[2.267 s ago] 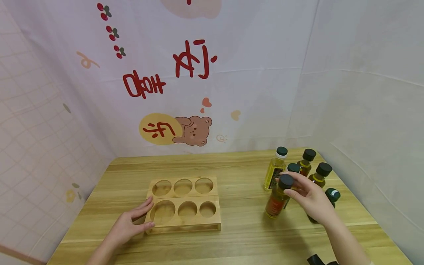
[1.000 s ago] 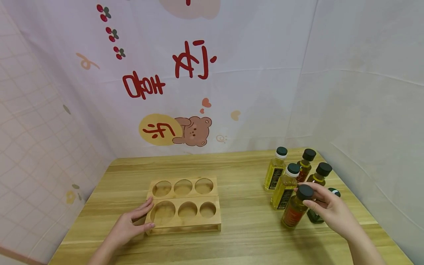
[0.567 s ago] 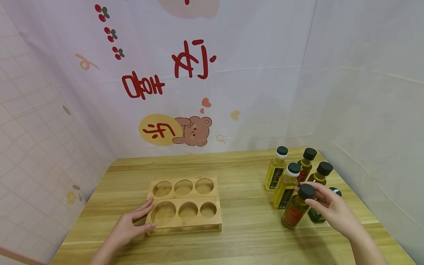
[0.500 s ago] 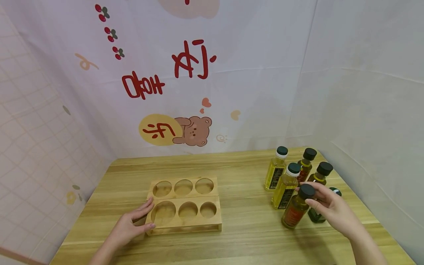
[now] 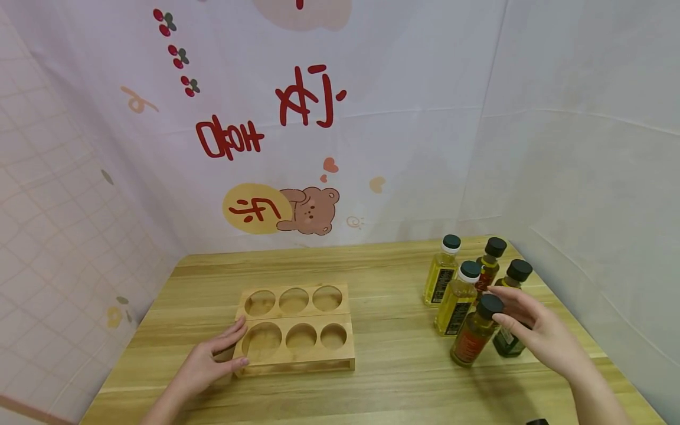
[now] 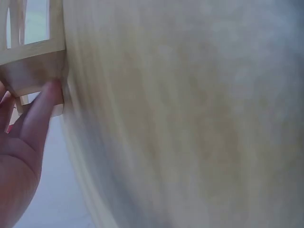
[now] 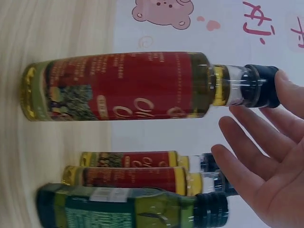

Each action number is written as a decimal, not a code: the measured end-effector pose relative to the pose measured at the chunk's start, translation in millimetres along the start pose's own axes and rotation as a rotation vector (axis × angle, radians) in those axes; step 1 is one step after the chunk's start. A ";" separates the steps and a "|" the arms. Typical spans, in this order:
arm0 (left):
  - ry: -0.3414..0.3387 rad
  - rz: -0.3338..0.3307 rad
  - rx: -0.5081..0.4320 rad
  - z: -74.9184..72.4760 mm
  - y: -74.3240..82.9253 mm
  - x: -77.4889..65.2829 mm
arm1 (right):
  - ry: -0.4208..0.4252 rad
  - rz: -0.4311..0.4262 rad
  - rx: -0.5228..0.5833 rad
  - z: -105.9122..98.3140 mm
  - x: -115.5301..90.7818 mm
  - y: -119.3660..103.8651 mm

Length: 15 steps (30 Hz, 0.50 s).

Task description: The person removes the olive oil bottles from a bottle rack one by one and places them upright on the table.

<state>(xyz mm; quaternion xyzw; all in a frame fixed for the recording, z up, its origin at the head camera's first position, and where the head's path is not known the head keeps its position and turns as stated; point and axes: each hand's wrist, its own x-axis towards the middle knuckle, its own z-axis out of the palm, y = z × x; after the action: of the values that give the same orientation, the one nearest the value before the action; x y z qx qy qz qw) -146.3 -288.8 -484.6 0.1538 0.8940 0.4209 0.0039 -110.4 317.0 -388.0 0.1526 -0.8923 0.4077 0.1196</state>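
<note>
My left hand [image 5: 207, 363] rests at the left end of a pale wooden rack [image 5: 297, 360] with two rows of round holes. Its thumb lies at the front corner and its extended fingers lie along the left side; in the left wrist view the thumb [image 6: 40, 118] touches the wood. At the right, an olive oil bottle [image 5: 470, 342] with a red label and black cap stands upright on the table. My right hand [image 5: 542, 333] is at its cap, thumb and fingers spread apart. In the right wrist view the thumb lies right at the cap [image 7: 263, 85], the other fingers loose beside it.
Two yellow oil bottles [image 5: 440, 277] with dark green caps stand left and behind. Two more red-label bottles [image 5: 487, 265] and a dark green bottle [image 5: 508, 343] stand close around the right hand. A patterned cloth [image 5: 414, 147] hangs behind the table.
The red-label bottle has moved right and nearer, from in front of the yellow bottles to its present spot. My right hand's fingers have since spread from its cap. The left hand has stayed put.
</note>
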 end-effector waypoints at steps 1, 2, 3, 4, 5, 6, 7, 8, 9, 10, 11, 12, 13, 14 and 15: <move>-0.005 0.003 0.024 -0.8 0.8 0.6 | 0.011 -0.013 -0.029 -0.7 0.7 -1.6; -0.007 0.009 0.040 -1.6 1.8 1.3 | 0.020 -0.026 -0.057 -1.3 1.3 -3.4; -0.005 0.016 0.065 -2.4 3.2 2.0 | 0.028 -0.036 -0.087 -1.8 2.1 -5.7; -0.001 0.023 0.089 -3.2 4.9 2.7 | 0.038 -0.049 -0.118 -2.1 2.9 -7.8; 0.003 0.038 0.123 -3.7 6.7 3.5 | 0.050 -0.066 -0.148 -2.3 3.7 -10.3; 0.012 0.049 0.153 -4.1 8.8 4.3 | 0.061 -0.086 -0.175 -2.3 4.7 -13.0; 0.021 0.052 0.175 -4.6 11.2 5.1 | 0.071 -0.108 -0.199 -1.9 5.8 -15.7; 0.034 0.057 0.202 -4.8 13.9 6.1 | 0.083 -0.129 -0.216 -1.5 6.8 -18.7; 0.049 0.066 0.246 -5.0 16.9 7.3 | 0.096 -0.148 -0.229 -0.9 7.9 -21.6; 0.065 0.074 0.278 -5.1 19.9 8.7 | 0.108 -0.172 -0.240 -0.2 9.1 -24.7; 0.085 0.089 0.310 -5.2 23.1 10.6 | 0.115 -0.193 -0.248 0.4 10.3 -27.7; 0.106 0.102 0.340 -5.3 26.5 12.4 | 0.121 -0.209 -0.257 1.2 11.6 -30.8; 0.127 0.121 0.376 -5.3 30.2 14.3 | 0.126 -0.224 -0.263 2.0 12.9 -34.1; 0.147 0.141 0.412 -5.3 34.1 16.1 | 0.127 -0.237 -0.264 3.1 14.3 -37.3; 0.165 0.161 0.435 -5.4 38.2 17.8 | 0.130 -0.251 -0.273 4.4 16.0 -40.2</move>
<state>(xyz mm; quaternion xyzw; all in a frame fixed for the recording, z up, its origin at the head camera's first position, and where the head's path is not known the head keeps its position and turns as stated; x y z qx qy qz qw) -153.6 -265.0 -450.1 0.1868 0.9458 0.2284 -0.1357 -110.8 285.9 -357.6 0.2185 -0.9036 0.2738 0.2464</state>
